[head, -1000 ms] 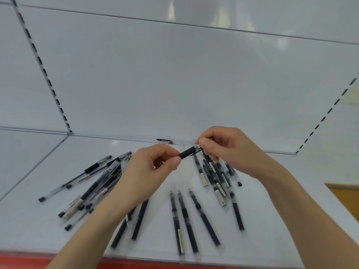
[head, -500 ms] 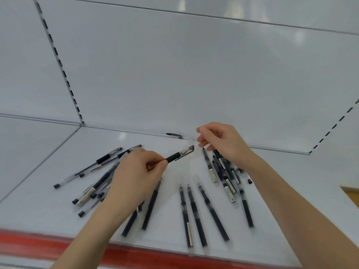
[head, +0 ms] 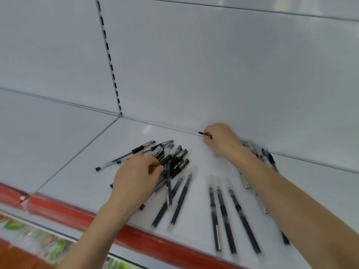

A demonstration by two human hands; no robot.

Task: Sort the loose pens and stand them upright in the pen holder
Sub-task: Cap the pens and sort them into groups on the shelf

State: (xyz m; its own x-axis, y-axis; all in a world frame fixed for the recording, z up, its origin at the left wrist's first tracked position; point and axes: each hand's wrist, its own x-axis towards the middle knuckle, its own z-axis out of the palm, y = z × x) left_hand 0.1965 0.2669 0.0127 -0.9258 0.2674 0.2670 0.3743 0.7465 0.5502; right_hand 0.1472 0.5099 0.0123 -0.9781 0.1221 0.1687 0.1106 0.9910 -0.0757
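Black pens lie loose on a white shelf (head: pixel 196 164). My left hand (head: pixel 136 176) rests on the left pile of pens (head: pixel 174 155) and pinches a pen with a black rubber grip (head: pixel 165 160) between thumb and fingers. My right hand (head: pixel 221 141) is at the back edge of the shelf, its fingers curled round a lone short black pen (head: pixel 203 133) whose tip pokes out to the left. Three pens (head: pixel 225 214) lie side by side at the front, and two more pens (head: pixel 177 200) lie beside the pile. No pen holder is in view.
Another heap of pens (head: pixel 261 152) lies partly hidden behind my right forearm. A red strip (head: pixel 77 214) runs along the shelf's front edge. A slotted upright (head: pixel 110 61) divides the white back wall. Colourful packs (head: pixel 38 243) show on a lower shelf.
My right hand let go of the black-grip pen and reached back to the lone pen at the wall. My left hand lowered that pen onto the left pile. The view swung left.
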